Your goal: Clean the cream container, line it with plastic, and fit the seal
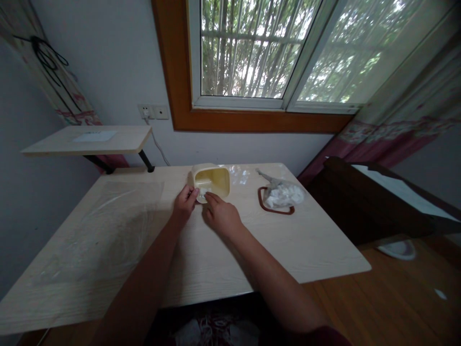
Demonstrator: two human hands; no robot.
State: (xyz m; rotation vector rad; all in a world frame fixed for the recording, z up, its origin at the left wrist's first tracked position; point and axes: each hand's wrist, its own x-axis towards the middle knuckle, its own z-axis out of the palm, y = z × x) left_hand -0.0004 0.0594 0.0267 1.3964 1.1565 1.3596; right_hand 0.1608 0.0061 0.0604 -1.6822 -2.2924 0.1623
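Note:
A pale yellow plastic container (219, 181) lies tipped on the table, its open side facing me. My left hand (185, 205) is closed at its near left edge, thumb and fingers gripping around the rim. Close beside it, my right hand (224, 216) reaches to the near rim with its fingers drawn together. Between the two hands shows a small whitish piece (202, 192) at the container's rim. What the right fingertips hold is too small to make out.
On the right of the table (288, 250) lies a clear plastic bag (283, 193) of white stuff, beside a brown rounded frame (264, 204). Clear plastic sheeting (122, 216) covers part of the left side. A raised shelf (90, 137) stands at the back left.

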